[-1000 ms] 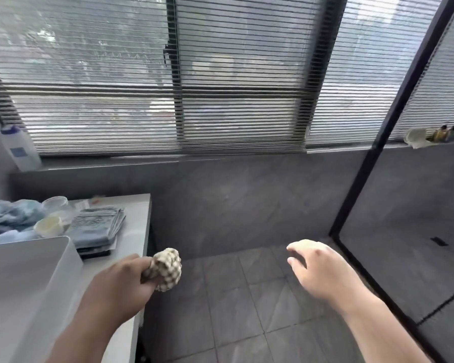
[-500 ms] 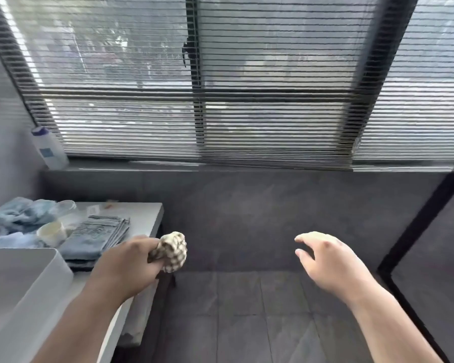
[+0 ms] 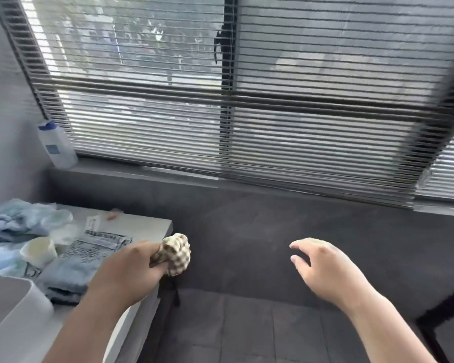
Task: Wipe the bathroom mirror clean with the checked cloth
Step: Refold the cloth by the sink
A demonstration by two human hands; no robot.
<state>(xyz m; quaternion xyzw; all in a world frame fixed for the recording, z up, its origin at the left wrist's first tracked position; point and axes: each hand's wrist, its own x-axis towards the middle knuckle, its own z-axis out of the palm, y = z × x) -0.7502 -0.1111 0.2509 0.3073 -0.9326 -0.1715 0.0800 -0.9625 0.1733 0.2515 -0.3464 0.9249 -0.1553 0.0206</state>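
The checked cloth is crumpled into a tight ball with small beige and cream squares. It sticks out from the front of my left hand. My fingers there are curled firmly round its lower part, so only the upper bunch shows. The cloth is in the air just at the far right corner of the white counter, a little beyond its edge.

My right hand is well to the right of the counter, in free air. It holds nothing; the fingers are spread and only loosely bent, with the palm down.

On the counter, just left of my left hand, lies a folded blue towel with a printed label. Further left on the counter stands a small cream cup, and behind it is a heap of light blue cloths. A white basin sits at the near left end of the counter. Above the back of the counter, a white bottle with a blue cap stands on the window ledge, in front of the slatted blinds.
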